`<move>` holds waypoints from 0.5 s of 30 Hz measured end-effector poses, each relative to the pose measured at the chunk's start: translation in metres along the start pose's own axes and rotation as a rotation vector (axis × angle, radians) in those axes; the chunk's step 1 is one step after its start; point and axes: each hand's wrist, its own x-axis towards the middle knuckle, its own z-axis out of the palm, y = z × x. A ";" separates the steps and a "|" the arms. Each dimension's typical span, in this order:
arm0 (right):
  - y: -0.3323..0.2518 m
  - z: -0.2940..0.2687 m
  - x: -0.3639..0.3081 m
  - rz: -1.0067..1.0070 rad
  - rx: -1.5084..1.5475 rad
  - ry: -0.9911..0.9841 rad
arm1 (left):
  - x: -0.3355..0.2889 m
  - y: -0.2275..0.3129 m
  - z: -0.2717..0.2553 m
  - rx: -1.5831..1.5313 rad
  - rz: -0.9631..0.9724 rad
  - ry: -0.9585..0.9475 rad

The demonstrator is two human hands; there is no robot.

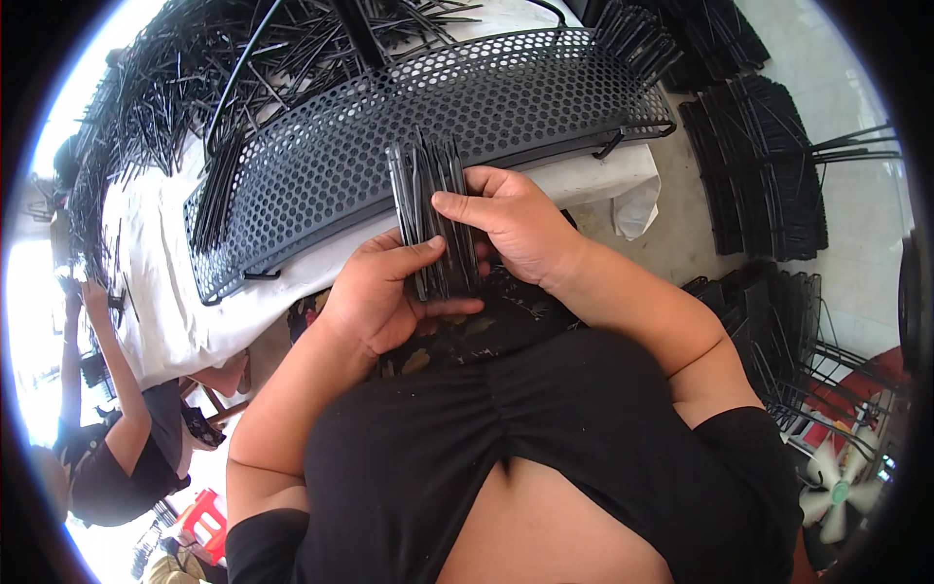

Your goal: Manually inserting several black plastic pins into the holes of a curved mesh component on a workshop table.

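A bundle of thin black metal strips (428,200) stands upright between both my hands, over my lap. My left hand (375,297) grips the lower part of the bundle, thumb across its front. My right hand (511,224) wraps the bundle from the right side, thumb pressed on the strips near the middle. Just beyond the bundle lies a long curved black perforated metal panel (389,127) on a white-covered table (165,292).
A big heap of loose black rods (175,88) covers the table's far left. Stacks of black wire frames (759,165) stand on the floor at right. Another person (117,428) works at the left. A small fan (837,492) sits at lower right.
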 end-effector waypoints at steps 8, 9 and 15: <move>0.002 0.014 -0.008 0.093 0.256 -0.030 | -0.008 -0.005 -0.015 -0.148 -0.034 -0.145; 0.002 0.020 -0.007 0.091 0.252 0.031 | -0.008 -0.002 -0.016 -0.168 -0.037 -0.172; 0.006 0.012 -0.001 0.164 0.154 -0.026 | -0.008 -0.003 -0.021 -0.191 -0.136 -0.177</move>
